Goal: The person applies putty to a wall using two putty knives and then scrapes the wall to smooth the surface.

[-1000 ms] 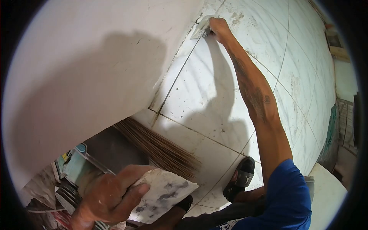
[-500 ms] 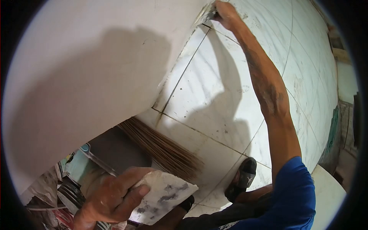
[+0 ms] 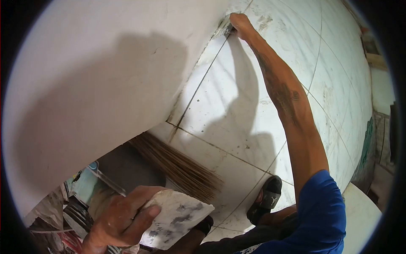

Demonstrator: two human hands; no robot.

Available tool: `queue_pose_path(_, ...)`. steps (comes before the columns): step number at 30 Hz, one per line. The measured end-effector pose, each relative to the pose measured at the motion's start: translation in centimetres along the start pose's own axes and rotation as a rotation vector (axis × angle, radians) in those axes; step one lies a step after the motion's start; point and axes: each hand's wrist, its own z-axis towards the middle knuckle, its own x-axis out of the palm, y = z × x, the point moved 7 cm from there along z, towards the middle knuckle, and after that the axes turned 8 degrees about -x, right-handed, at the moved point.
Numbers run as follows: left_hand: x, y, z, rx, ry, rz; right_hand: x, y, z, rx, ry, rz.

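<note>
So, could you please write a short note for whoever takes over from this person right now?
Left hand: shut on the flat white board smeared with grey paste, held low.
Right hand: arm stretched out, gripping a small metal blade pressed at the seam where the white wall meets the pale tiled floor.
Nearby: a brown straw broom lies at the wall's foot, and a black sandal is on the floor.
Done: grey smears show on the tiles beside the blade.
Left: the seam between blade and broom looks dark and bare.
</note>
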Motion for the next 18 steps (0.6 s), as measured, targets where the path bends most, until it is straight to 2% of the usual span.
queue_pose_path(3, -0.1, 0.0, -0.3, 0.027, -0.029, -0.009, 1.7, 1.7, -0.1, -0.029, 0.084, -0.064)
queue_pose_path(5, 0.0, 0.0, -0.5, 0.018, -0.013, -0.011, 2.2, 2.0, 0.2, 0.047, 0.02, 0.053)
queue_pose_path(8, 0.2, -0.1, -0.5, 0.006, 0.004, -0.019, 1.1, 3.1, 0.8, 0.021, -0.049, 0.02)
queue_pose_path(12, 0.5, -0.7, -0.2, 0.092, -0.032, 0.041, -1.7, 5.2, -5.8, -0.068, -0.103, 0.264)
queue_pose_path(14, 0.4, -0.9, -0.2, 0.112, -0.006, 0.056, -1.9, 2.3, -7.2, -0.021, -0.16, 0.082)
queue_pose_path(15, 0.5, -0.9, -0.2, 0.083, 0.006, 0.037, -1.5, 0.2, -7.5, 0.036, -0.106, 0.061)
queue_pose_path(18, 0.9, -0.9, -0.1, 0.007, 0.034, -0.019, 0.9, -2.5, -9.0, -0.013, -0.037, 0.143)
